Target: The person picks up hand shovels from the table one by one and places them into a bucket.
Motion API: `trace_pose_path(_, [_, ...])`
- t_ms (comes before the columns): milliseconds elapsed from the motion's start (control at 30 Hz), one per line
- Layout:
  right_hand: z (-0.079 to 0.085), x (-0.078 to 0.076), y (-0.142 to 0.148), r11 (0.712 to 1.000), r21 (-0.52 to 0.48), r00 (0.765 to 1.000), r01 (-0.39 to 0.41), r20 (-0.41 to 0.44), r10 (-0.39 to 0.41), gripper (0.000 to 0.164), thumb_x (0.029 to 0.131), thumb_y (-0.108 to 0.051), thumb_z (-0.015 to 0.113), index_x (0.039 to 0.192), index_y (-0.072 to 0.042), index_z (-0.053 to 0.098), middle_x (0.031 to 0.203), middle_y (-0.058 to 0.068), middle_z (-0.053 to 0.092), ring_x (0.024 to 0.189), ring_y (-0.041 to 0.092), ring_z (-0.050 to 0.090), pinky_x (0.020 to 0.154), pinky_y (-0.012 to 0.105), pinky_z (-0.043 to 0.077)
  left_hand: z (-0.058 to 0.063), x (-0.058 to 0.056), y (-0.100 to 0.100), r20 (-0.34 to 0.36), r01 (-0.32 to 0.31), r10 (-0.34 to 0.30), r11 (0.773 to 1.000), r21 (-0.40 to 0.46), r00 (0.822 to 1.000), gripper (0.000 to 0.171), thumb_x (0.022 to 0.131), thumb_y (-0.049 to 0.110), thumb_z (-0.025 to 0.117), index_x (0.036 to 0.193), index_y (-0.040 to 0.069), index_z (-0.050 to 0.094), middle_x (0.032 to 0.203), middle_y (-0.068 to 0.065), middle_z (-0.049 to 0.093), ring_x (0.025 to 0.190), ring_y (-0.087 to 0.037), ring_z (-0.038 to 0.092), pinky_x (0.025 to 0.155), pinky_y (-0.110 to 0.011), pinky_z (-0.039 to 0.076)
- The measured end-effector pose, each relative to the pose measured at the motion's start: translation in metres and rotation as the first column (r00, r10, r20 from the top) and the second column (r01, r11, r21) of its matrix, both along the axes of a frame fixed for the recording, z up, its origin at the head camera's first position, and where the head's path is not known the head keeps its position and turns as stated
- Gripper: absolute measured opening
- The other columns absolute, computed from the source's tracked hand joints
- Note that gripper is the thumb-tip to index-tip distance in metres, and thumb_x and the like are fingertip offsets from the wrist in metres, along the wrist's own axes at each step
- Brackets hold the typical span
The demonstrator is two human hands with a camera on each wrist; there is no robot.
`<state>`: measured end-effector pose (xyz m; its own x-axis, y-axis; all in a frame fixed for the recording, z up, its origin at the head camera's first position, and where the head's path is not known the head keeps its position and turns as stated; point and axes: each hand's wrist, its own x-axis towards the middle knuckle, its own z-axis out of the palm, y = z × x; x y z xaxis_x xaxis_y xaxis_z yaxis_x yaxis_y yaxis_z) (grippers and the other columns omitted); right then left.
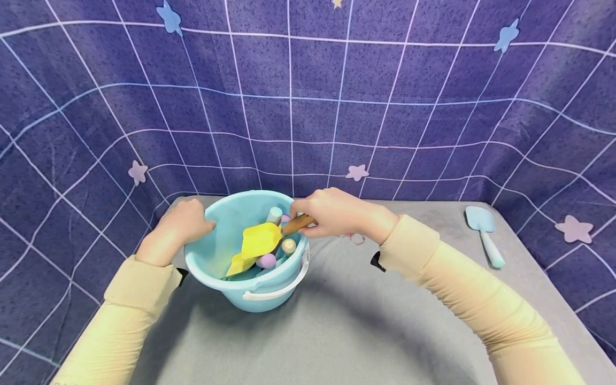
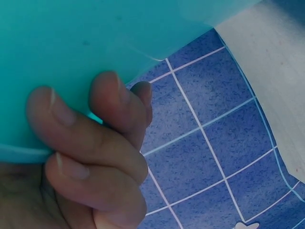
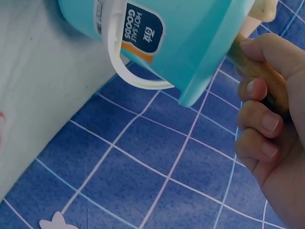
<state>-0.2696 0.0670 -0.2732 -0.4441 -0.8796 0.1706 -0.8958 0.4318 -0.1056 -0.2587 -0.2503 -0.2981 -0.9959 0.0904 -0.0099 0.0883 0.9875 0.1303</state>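
Note:
A light blue bucket (image 1: pixel 274 291) with a white handle (image 1: pixel 279 293) stands left of the middle in the head view. At its left rim is my left hand (image 1: pixel 180 220), gripping the edge; the left wrist view shows curled fingers (image 2: pixel 81 133) against the blue wall. Over the right rim my right hand (image 1: pixel 332 214) holds the brown wooden handle (image 1: pixel 298 223) of a yellow shovel, its blade (image 1: pixel 260 240) inside the bucket. Below that lie another yellow piece (image 1: pixel 239 264), a purple ball-like end (image 1: pixel 267 261), a round wooden end (image 1: pixel 289 246) and a pale cylinder (image 1: pixel 274 215).
A small pale blue shovel (image 1: pixel 481 220) lies on the grey table (image 1: pixel 366 331) at the far right. Behind and beside the table hangs a dark blue cloth (image 1: pixel 313 123) with white grid lines and stars. A red ring-shaped mark (image 1: pixel 357 239) shows on the tabletop near my right wrist.

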Motion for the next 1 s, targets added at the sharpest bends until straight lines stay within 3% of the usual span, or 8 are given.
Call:
trace_pose_path(300, [-0.009,-0.003,-0.007,0.999,-0.039,0.999,-0.034,0.01,0.035,0.021,0.082,-0.02,0.065,0.102,-0.018,0.06,0.077,-0.009,0.063,0.055,0.009,0.048,0.057,0.024,0.043,0.001,-0.001,0.0,0.02,-0.005,0.005,1.0,0.007,1.0,0.028,0.082,0.024,0.06,0.064,0.003,0.056,0.069,-0.012,0.052,0.065,-0.027,0.051,0.055,-0.037,0.043])
trace_pose_path(533, [-0.011,-0.005,-0.015,1.0,-0.009,0.999,0.006,0.054,-0.005,0.021,0.082,-0.023,0.066,0.102,-0.021,0.061,0.072,-0.01,0.059,0.058,0.008,0.048,0.058,0.024,0.041,-0.001,-0.002,-0.002,0.022,-0.014,0.014,1.0,0.014,1.0,0.027,0.082,0.025,0.06,0.068,0.001,0.058,0.073,-0.014,0.053,0.068,-0.029,0.052,0.056,-0.039,0.043])
trace_pose_path(1000, [-0.015,-0.006,-0.033,0.999,0.054,0.999,0.007,0.04,-0.009,0.021,0.083,-0.029,0.07,0.102,-0.022,0.064,0.084,-0.005,0.067,0.068,0.01,0.054,0.063,0.028,0.045,-0.001,-0.001,-0.002,0.022,-0.007,0.007,1.0,0.019,1.0,0.027,0.082,0.025,0.059,0.067,0.002,0.058,0.071,-0.013,0.054,0.066,-0.028,0.053,0.055,-0.038,0.044])
